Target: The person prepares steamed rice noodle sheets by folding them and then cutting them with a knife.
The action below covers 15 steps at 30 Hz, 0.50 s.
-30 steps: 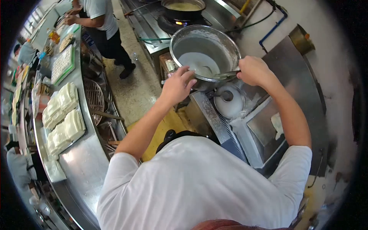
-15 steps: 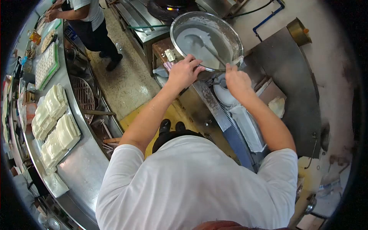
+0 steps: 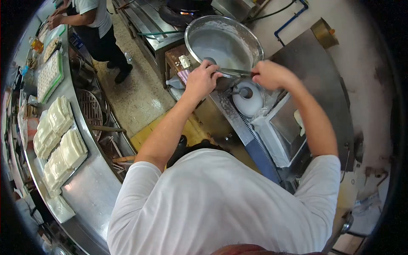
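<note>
A large steel bowl (image 3: pixel 260 47) holds a thin whitish liquid (image 3: pixel 219 44). My right hand (image 3: pixel 272 75) is closed on the handle of a ladle (image 3: pixel 236 72), which lies across the bowl's near rim with its head at the left, by my left hand. At the near left rim is my left hand (image 3: pixel 203 79), its fingers bent; whether they grip the rim or touch the ladle I cannot make out. Below the bowl, a round white container (image 3: pixel 250 104) has a grey scoop-like thing (image 3: pixel 244 92) on it. Right of that container stands a white-edged rectangular tray (image 3: pixel 274 142).
Another person (image 3: pixel 95 29) stands at the upper left by a long steel counter (image 3: pixel 95 182). On it are stacks of pale sheets (image 3: pixel 66 155) and a green-edged tray of small white pieces (image 3: pixel 50 78). A lit burner (image 3: pixel 187 13) is behind the bowl; a brass pot (image 3: pixel 325 33) is at upper right.
The ladle has come up out of the liquid to the near rim. My right hand has moved slightly right and up, with the elbow further out. The white container and tray show more fully.
</note>
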Each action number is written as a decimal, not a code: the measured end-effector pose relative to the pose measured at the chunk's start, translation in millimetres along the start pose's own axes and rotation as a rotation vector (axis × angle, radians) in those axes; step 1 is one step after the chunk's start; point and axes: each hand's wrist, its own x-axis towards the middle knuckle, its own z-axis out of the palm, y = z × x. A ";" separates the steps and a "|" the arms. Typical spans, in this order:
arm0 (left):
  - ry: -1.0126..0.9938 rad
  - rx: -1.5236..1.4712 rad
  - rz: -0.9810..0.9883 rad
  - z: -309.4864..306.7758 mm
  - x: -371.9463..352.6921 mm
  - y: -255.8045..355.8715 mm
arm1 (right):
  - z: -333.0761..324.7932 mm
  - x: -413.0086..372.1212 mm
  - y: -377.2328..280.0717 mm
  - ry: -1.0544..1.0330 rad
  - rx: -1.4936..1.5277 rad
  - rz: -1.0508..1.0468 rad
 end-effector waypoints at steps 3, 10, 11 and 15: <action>0.019 0.019 0.013 3.9 -0.4 -3.0 | 51.3 6.3 -16.3 0.223 -0.230 0.140; 0.018 0.103 0.033 6.1 -0.8 12.6 | 55.0 2.7 30.4 0.248 -0.422 0.057; 0.021 0.112 0.035 7.6 -0.2 13.3 | 37.7 -4.8 30.5 0.194 -0.384 0.075; 0.026 0.143 0.043 13.0 -4.5 17.5 | -14.2 7.6 47.4 -0.124 -0.283 0.002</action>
